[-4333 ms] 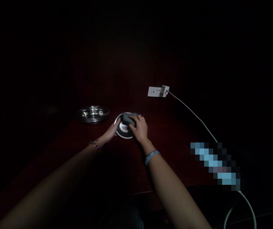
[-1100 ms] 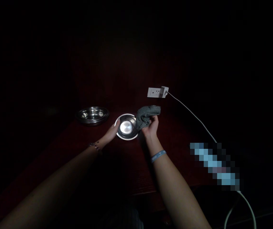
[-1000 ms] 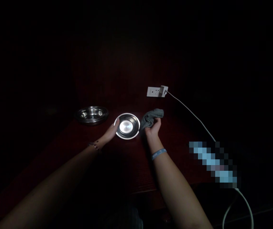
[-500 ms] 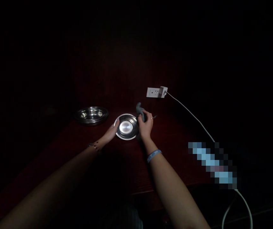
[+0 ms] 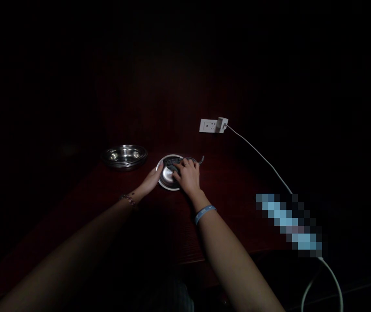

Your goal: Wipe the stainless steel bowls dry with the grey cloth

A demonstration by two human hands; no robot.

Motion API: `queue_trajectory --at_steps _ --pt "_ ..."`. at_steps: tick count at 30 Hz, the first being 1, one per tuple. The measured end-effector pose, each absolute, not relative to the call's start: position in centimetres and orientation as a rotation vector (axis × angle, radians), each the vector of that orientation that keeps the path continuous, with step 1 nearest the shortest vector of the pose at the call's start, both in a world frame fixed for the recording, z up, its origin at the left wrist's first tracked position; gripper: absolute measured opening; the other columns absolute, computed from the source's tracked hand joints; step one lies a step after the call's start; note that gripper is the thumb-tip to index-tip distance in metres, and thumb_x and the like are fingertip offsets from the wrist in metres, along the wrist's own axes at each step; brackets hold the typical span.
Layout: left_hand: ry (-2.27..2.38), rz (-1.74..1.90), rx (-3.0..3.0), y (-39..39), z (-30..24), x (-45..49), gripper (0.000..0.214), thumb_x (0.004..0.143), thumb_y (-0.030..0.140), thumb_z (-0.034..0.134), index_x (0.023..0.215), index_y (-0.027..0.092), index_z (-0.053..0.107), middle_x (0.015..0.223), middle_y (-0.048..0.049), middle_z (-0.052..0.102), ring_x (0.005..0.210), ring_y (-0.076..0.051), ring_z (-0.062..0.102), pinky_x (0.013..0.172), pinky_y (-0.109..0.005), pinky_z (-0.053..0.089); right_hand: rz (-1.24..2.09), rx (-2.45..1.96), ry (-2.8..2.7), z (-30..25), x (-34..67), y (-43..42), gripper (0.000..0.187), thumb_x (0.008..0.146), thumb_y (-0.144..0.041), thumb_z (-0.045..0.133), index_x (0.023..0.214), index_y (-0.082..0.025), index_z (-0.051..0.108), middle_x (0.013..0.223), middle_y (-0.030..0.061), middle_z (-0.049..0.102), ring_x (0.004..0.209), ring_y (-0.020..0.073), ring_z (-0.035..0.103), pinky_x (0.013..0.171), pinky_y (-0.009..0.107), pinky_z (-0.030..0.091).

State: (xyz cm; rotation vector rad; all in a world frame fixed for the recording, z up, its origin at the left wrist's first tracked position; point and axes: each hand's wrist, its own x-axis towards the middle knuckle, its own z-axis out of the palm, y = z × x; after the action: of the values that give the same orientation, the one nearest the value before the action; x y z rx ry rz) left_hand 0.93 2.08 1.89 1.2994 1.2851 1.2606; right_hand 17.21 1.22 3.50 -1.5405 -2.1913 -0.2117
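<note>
My left hand grips the left rim of a shiny steel bowl, thumb over the edge, the bowl tilted toward me. My right hand presses a crumpled grey cloth against the upper inside of the bowl. One end of the cloth sticks out past my right knuckles. My right fingers are bent over the cloth and hide part of it and the bowl's right side.
Stacked steel bowls stand to the left on the dark red table. A white charger sits in the wall socket, its cable running down right to a pixelated blue patch. Surroundings are very dark.
My right hand has moved left from the bowl's right rim to its inside, taking the cloth with it. The left hand and the bowl have stayed nearly still.
</note>
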Motion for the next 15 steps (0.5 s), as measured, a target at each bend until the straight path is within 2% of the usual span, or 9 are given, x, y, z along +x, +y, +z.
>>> queue_trajectory --at_steps 3,9,15 --pt "1.269 1.271 1.308 2.2 1.8 1.0 0.057 0.11 0.051 0.046 0.135 0.008 0.075 0.136 -0.0179 0.08 0.136 -0.032 0.071 0.122 -0.042 0.05 -0.215 -1.552 -2.206 3.5 17.0 1.2 0.043 0.107 -0.029 0.057 0.147 -0.026 0.072 0.138 0.0154 0.07 0.13 0.0328 0.053 0.114 0.049 0.035" --pt "1.261 1.282 1.353 3.2 1.0 0.6 0.062 0.104 0.063 0.053 0.127 0.012 0.079 0.13 -0.0172 0.082 0.134 -0.034 0.072 0.121 -0.044 0.051 -0.153 -1.538 -2.247 3.4 16.8 1.2 0.044 0.107 -0.029 0.057 0.149 -0.03 0.071 0.14 0.0138 0.07 0.132 0.0328 0.052 0.117 0.052 0.031" --pt "1.229 1.289 1.414 3.7 0.3 0.0 0.066 0.103 0.068 0.052 0.13 0.013 0.077 0.135 -0.0172 0.081 0.137 -0.034 0.07 0.122 -0.044 0.05 -0.104 -1.479 -2.282 3.2 16.6 1.3 0.042 0.105 -0.029 0.061 0.145 -0.032 0.074 0.136 0.012 0.07 0.13 0.031 0.052 0.119 0.052 0.028"
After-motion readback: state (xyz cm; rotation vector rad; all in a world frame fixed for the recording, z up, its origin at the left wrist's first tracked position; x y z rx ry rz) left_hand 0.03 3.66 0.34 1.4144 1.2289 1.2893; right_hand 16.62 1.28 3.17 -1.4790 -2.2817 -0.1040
